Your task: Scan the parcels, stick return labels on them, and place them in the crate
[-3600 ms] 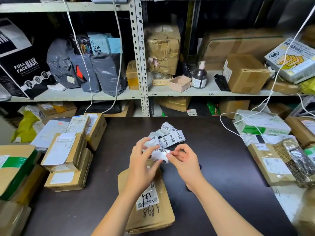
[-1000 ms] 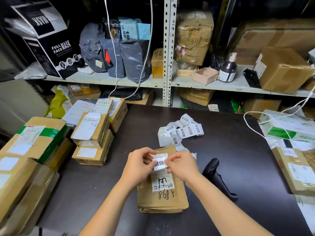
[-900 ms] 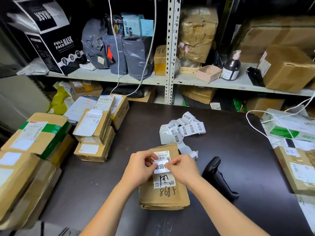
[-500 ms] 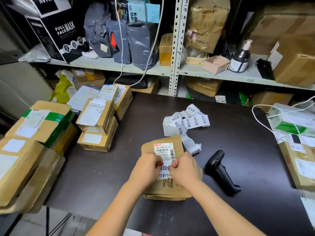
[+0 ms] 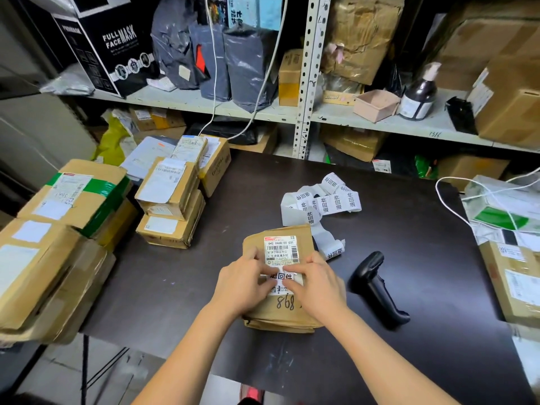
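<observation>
We're pressing the return label (image 5: 282, 276) down onto the parcel (image 5: 253, 244), which is lying flat on the tabletop (image 5: 409, 229) dead ahead at 12 o'clock, right under both hands. The parcel's long axis is running 12 to 6, straight toward us, while the label is sitting crosswise, 9 to 3, over the lower part of the shipping sticker (image 5: 280, 248). The left hand (image 5: 245, 283) is working the 9 o'clock end and the right hand (image 5: 317, 283) the 3 o'clock end. Their fingertips are nearly meeting and gripping nothing, just flattening. So we're guessing either hand is equally placed for the pickup. The scanner (image 5: 377, 287) is lying at the parcel's 3 o'clock, nearer the right hand. We're not seeing any crate, so which way it's going next we can't tell
</observation>
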The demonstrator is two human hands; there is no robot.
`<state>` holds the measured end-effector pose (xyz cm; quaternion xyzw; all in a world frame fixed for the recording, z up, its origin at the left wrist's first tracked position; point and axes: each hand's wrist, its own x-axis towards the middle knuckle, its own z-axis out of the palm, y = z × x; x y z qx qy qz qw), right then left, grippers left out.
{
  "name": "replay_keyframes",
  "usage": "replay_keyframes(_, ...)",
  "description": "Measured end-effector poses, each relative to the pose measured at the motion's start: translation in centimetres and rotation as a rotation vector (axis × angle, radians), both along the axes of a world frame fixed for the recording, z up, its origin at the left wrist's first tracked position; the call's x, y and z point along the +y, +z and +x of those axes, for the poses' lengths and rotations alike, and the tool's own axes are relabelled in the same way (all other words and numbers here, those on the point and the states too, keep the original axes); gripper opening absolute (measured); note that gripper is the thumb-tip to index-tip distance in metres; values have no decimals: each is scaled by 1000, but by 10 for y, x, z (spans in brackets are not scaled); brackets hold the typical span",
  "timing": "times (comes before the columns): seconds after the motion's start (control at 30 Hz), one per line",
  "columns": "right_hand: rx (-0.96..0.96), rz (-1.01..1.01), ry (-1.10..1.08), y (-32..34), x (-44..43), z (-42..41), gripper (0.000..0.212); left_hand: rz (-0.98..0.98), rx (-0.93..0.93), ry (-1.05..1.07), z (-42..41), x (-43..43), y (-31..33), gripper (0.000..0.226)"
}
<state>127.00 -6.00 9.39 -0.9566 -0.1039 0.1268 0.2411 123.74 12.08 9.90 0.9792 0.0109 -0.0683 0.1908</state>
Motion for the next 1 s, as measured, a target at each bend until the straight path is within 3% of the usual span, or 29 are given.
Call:
replay_keyframes(0.33, -118, 124, -196, 0, 4, -6, 21, -26, -44, 7, 1, -6, -5, 32)
replay_keyframes(0.73, -161, -117, -74, -3, 1, -10, 28, 133, -126, -124, -3, 0, -6, 30)
replay_keyframes(1.0, -211, 21, -25, -13, -2, -12, 22, 105, -309, -180, -4, 10, -18, 30)
